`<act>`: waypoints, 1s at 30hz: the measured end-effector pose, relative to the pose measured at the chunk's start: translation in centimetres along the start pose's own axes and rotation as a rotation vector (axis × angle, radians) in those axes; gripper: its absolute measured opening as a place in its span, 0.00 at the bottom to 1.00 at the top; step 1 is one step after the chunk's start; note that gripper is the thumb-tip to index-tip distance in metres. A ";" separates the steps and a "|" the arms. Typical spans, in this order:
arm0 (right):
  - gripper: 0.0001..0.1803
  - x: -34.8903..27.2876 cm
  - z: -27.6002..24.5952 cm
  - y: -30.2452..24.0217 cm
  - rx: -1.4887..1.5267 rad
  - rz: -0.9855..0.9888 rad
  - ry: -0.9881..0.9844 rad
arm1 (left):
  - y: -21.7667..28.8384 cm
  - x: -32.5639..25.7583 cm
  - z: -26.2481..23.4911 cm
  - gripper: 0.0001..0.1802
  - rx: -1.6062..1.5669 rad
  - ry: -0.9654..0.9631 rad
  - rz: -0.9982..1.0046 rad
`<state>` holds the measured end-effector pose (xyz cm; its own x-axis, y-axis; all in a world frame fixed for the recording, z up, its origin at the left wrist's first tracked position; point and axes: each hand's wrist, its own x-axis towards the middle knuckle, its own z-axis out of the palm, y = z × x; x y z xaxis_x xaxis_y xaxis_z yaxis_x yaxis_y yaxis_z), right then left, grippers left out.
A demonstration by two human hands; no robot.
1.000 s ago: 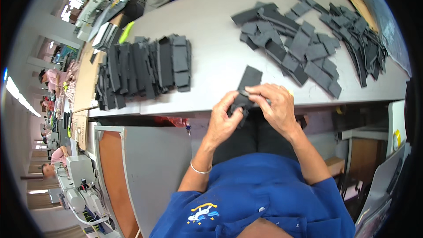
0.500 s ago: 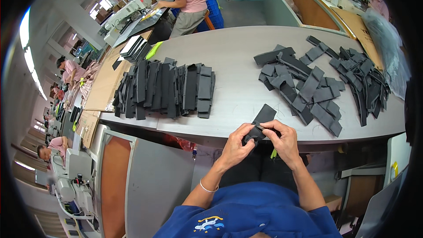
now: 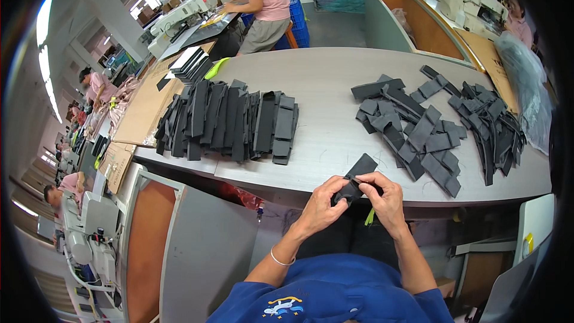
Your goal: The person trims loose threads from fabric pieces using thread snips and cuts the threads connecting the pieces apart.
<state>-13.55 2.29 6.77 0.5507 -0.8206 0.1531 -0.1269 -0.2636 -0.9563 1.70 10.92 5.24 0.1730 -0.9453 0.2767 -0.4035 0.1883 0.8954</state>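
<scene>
In front of my body, at the table's near edge, both hands hold one dark grey fabric strip (image 3: 362,166). My left hand (image 3: 323,206) is closed round its lower, folded part, thumb on top. My right hand (image 3: 387,200) pinches the strip's right side between thumb and fingers. The strip's flat end sticks up past the fingertips. A yellow-green ribbon (image 3: 370,217) hangs below my right hand; what it is attached to is hidden. Ahead to the right lies a loose heap of similar dark strips (image 3: 426,128). Stacked strips (image 3: 224,121) stand in neat rows to the left.
A grey table (image 3: 326,93) spans the front. A second tangled pile of dark strips (image 3: 490,122) lies at its right, beside a clear plastic bag (image 3: 526,84). Cardboard (image 3: 143,110) covers the left side. Several people in pink work at sewing machines (image 3: 182,15) beyond.
The table and piles sit slightly lower in the picture. My hands keep hold of the strip, and the fingers have shifted a little on it.
</scene>
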 end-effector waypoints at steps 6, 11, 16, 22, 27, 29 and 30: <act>0.13 0.2 0.4 -1.0 -0.032 -0.074 -0.048 | -0.3 -0.6 0.1 0.16 0.312 -0.017 0.107; 0.13 0.3 0.9 1.1 -0.068 -0.030 -0.138 | 0.6 -0.2 -1.0 0.12 0.575 -0.038 0.141; 0.07 1.0 1.3 2.2 -0.006 -0.048 -0.069 | 0.5 0.3 -1.0 0.10 0.631 0.137 0.215; 0.04 1.6 2.2 2.6 0.008 0.105 -0.051 | -0.9 0.9 -0.4 0.11 0.514 0.254 0.263; 0.04 2.2 3.4 3.9 0.074 0.133 -0.029 | -3.9 0.2 0.6 0.14 0.307 0.264 0.180; 0.04 2.3 3.7 3.8 0.070 0.141 -0.023 | -4.4 0.1 0.8 0.15 0.299 0.283 0.184; 0.04 2.3 3.9 3.8 0.072 0.148 -0.017 | -4.5 0.0 0.9 0.15 0.303 0.291 0.174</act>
<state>-9.59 1.37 2.50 0.5442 -0.8389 0.0054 -0.1487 -0.1027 -0.9835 2.72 9.78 0.86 0.3071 -0.7841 0.5394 -0.6862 0.2103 0.6964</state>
